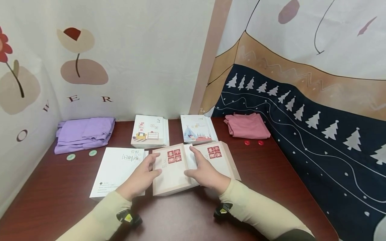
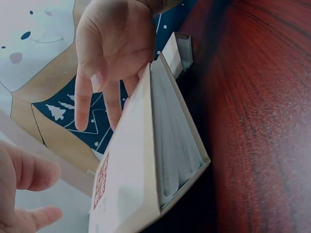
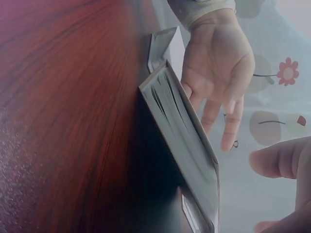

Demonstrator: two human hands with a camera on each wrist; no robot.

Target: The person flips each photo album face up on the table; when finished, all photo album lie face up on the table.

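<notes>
A thick cream book (image 1: pixel 169 179) with a red square stamp on its cover lies between my two hands, near the table's front. It tilts, its right side raised above the table and its page edges visible in both wrist views. My left hand (image 1: pixel 138 179) is at its left edge, fingers extended. At its right edge is my right hand (image 1: pixel 208 174), fingers spread, thumb over the cover's border. A matching stamped book (image 1: pixel 224 167) lies partly under the right hand. Beside the left hand lies a white book (image 1: pixel 110 174) with green lettering.
Two illustrated white books, one at left (image 1: pixel 147 132) and one at right (image 1: pixel 199 129), lie behind. A folded purple cloth (image 1: pixel 84 134) is back left, with green buttons (image 1: pixel 92 153) near it. A folded pink cloth (image 1: pixel 248 125) and red buttons (image 1: pixel 247 142) are back right.
</notes>
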